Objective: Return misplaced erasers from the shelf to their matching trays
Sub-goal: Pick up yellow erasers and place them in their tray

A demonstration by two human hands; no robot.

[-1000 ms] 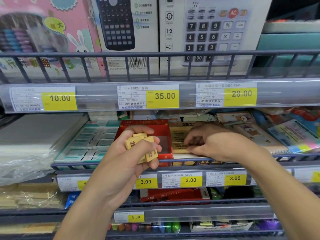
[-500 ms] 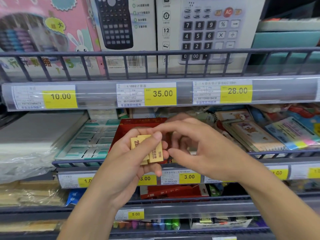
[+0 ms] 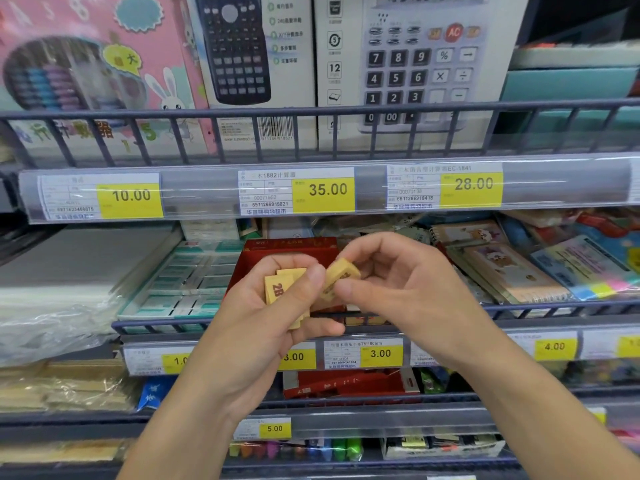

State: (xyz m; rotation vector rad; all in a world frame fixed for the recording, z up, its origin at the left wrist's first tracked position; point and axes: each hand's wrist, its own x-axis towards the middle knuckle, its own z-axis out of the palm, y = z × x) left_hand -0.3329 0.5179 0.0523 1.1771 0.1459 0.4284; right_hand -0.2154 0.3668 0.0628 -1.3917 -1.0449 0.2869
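The stack of yellow 2B erasers [image 3: 282,292] in the left hand [image 3: 263,327] could slip, because it is kept only by the thumb pressed on top while one more is brought against it. A loose eraser would probably fall behind the shelf rail [image 3: 346,318] or down to the lower shelves. The single eraser [image 3: 341,273] is pinched by the right hand [image 3: 405,292] between thumb and fingertips. Both hands are raised close together, just in front of the red tray [image 3: 287,251].

single head cam, faces forward and slightly down, close to shelf [image 3: 311,327], hands [image 3: 398,292] near centre frame
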